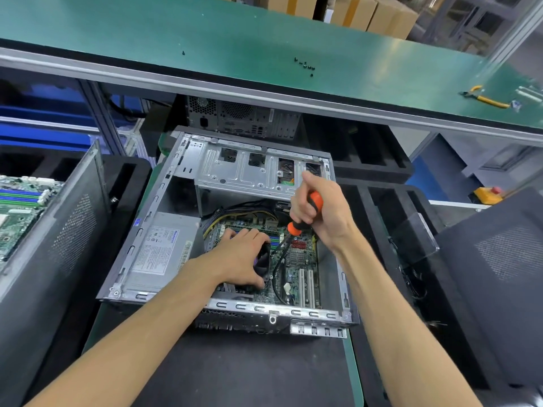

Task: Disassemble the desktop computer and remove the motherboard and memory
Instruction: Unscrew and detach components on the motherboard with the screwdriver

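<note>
1. An electronics disassembly workshop: a long green-matted surface [264, 39] runs across it, loose screws [305, 66] on top.
2. Beyond that surface stand cardboard boxes [367, 13].
3. Below it lie an opened computer case [188, 230] and foam trays [373, 160].

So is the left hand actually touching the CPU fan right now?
Touching. The head view shows the left hand lying over the CPU fan, fingers spread on its top and thumb at its near edge.

No legible text anywhere.

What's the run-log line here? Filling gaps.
right hand: grips screwdriver, tip at motherboard | left hand: on cooler fan | motherboard in case
</note>
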Demonstrator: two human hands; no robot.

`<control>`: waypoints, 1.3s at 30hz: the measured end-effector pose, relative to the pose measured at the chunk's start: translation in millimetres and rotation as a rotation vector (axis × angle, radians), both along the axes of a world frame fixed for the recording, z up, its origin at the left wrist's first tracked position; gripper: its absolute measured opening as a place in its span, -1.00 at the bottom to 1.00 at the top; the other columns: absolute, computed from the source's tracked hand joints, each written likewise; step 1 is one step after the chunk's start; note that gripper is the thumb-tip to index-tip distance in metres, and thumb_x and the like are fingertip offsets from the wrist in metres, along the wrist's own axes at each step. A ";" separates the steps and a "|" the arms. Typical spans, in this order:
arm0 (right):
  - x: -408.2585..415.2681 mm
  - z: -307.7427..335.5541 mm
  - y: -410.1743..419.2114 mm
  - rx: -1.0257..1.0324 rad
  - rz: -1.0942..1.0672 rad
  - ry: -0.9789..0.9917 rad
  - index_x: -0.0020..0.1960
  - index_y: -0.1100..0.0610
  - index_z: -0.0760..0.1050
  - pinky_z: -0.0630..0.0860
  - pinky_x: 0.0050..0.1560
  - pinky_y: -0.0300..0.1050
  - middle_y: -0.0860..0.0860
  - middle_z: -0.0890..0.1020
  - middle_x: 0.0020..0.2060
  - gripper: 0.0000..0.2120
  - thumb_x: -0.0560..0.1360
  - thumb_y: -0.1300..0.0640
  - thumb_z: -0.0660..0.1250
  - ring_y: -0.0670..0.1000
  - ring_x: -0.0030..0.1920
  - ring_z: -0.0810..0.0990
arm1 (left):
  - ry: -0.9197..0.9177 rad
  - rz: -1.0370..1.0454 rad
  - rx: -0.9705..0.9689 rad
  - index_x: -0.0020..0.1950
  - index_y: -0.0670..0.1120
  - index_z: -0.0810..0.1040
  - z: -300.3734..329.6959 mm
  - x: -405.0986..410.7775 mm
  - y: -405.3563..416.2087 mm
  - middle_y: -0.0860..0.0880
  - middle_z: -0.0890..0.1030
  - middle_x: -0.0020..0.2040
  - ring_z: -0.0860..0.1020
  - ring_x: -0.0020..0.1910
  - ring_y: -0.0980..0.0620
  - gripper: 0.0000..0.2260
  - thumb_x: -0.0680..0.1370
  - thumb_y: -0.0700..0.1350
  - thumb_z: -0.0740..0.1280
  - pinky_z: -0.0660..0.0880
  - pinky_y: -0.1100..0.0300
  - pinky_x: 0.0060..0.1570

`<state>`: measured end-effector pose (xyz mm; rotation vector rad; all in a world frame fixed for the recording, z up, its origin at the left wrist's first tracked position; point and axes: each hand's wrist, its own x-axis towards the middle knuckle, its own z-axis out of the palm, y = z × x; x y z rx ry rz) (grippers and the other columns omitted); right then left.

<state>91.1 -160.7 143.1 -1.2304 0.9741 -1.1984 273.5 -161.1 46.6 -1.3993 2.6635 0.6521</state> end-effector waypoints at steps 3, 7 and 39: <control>23.8 -8.9 8.2 -0.085 -0.393 -0.098 -0.50 0.08 0.41 0.22 -0.49 -0.15 -0.01 0.30 -0.61 -0.45 0.66 0.03 0.13 0.01 -0.58 0.23 | -0.001 0.008 0.004 0.52 0.06 0.17 -0.3 -0.4 0.5 0.07 0.33 0.40 0.26 0.38 0.04 -0.12 0.32 0.28 0.48 0.08 0.03 0.34; 44.0 -16.1 21.9 -0.178 -0.810 -0.066 -0.46 0.01 0.44 0.34 -0.48 -0.14 -0.02 0.40 -0.57 -0.46 0.68 -0.01 0.10 0.02 -0.54 0.37 | -0.016 0.002 -0.002 0.52 0.06 0.16 0.6 -0.3 1.1 0.08 0.33 0.39 0.26 0.38 0.04 -0.13 0.34 0.27 0.48 0.08 0.04 0.34; 79.5 -19.1 19.4 -0.268 -0.681 0.025 -0.48 0.16 0.37 0.24 -0.50 -0.15 0.11 0.35 -0.60 -0.42 0.70 0.07 0.07 0.04 -0.57 0.29 | 0.457 0.167 0.070 -0.07 0.15 0.53 28.2 -8.5 5.1 0.25 0.64 -0.08 0.58 -0.07 0.23 -0.80 0.49 -0.18 0.31 0.49 0.27 -0.08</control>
